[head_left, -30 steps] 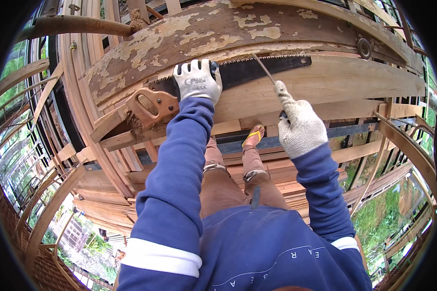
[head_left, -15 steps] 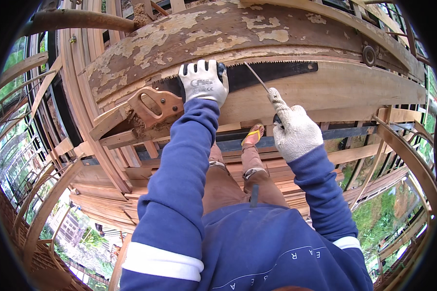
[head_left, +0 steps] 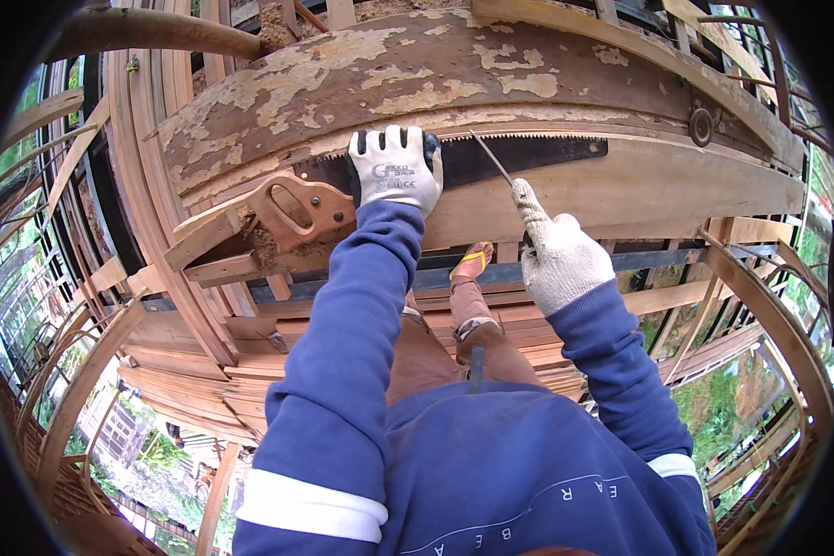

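Note:
My gloved left hand grips the black saw blade from above, fingers curled over its toothed edge. The saw's wooden handle lies to the left, below that hand. My right hand, in a knitted glove, holds a thin metal file with the index finger stretched along it; the file's tip touches the upturned teeth right of my left hand. Its grip is hidden in my palm. A pale plank backs the blade.
A weathered board with peeling patches runs behind the saw. Curved timber pieces stand at the right, upright battens at the left. Below are stacked planks, my legs and a foot in a yellow flip-flop.
The file tip has shifted left along the teeth since a second ago, and my right hand with it. My left hand still grips the blade. The view has shifted slightly.

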`<state>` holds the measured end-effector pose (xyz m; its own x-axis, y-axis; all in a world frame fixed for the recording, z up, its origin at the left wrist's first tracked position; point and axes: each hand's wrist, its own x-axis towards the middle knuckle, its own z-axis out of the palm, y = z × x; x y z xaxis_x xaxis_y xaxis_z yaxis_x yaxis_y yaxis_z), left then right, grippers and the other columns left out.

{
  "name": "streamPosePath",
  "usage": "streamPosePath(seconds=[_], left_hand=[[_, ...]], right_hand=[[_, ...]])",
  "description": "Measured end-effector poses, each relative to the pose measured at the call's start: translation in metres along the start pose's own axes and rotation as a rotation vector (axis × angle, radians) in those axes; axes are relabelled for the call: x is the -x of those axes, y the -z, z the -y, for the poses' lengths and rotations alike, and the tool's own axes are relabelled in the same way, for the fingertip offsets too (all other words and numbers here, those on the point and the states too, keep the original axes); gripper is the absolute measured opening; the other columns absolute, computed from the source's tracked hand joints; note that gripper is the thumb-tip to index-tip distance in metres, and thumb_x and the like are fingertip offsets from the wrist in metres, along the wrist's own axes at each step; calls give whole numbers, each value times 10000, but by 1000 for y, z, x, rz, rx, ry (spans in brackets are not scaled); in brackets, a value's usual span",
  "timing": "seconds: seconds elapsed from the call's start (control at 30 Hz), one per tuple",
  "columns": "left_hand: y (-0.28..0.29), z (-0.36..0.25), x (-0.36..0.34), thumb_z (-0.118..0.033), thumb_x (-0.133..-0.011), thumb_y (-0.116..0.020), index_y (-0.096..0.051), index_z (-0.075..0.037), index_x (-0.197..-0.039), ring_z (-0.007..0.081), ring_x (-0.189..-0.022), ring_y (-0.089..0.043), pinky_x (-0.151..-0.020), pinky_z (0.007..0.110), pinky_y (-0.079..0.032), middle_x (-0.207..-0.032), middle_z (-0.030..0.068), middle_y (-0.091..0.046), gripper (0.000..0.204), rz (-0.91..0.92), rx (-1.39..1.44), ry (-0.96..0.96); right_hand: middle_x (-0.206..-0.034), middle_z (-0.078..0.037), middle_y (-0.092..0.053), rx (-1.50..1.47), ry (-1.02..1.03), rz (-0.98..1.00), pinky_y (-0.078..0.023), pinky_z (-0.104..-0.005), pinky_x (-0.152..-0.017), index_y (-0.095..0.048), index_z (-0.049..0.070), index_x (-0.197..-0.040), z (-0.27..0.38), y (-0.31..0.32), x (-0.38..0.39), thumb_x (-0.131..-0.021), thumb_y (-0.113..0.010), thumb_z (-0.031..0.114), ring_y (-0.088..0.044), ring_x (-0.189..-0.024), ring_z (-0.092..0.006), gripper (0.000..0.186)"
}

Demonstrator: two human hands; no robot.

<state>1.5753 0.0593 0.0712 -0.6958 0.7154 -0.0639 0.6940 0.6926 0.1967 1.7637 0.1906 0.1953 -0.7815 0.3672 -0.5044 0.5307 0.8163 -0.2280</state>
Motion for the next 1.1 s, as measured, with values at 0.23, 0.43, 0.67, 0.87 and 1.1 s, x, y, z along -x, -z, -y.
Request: streamPosePath(seconds=[0.23, 0.43, 0.67, 0.87, 1.1], left_hand=[[2, -2, 2, -348, -891, -648, -659, -149, -1028, 331, -1064, -599, -1048, 539, -358, -1046, 107, -649, 243, 29, -3, 12], [0, 0, 0, -349, -899, -638, -658, -146, -1019, 333, -1066, -591, -1035, 532, -363, -1040, 108, -651, 236, 2, -5, 11], [1, 1, 0, -345, -879, -655, -660, -148, -1031, 324, -1046, -595, -1020, 523, -365, -1033, 102, -648, 249, -31, -17, -3], [0, 0, -1, -378, -919, -609, -670, -134, -1028, 349, -1094, -585, -1054, 552, -344, -1061, 126, -658, 274, 8, -22, 10], [4, -1, -1, -383, -911, -620, -674, -136, -1028, 347, -1098, -587, -1058, 549, -344, -1068, 124, -658, 279, 47, -13, 17]], right_hand=[[-845, -168, -609, 2, 25, -34, -577, -441, -634, -404, 232, -1595, 10, -4, -40, -853, -668, 89, -659, -680, -347, 800], [-866, -148, -610, -89, 60, -224, -575, -430, -624, -486, 273, -1550, 16, 1, -54, -877, -664, 136, -666, -669, -320, 709], [-879, -174, -623, -247, 33, -272, -554, -415, -721, -530, 207, -1524, -3, 21, -15, -841, -656, 3, -653, -750, -345, 723], [-837, -145, -597, -210, 45, -186, -559, -410, -634, -479, 235, -1558, -8, -7, 4, -882, -685, 133, -651, -685, -327, 714], [-858, -161, -601, -193, 13, -101, -555, -428, -624, -478, 235, -1557, -2, -1, 7, -895, -667, 152, -653, -684, -348, 693]])
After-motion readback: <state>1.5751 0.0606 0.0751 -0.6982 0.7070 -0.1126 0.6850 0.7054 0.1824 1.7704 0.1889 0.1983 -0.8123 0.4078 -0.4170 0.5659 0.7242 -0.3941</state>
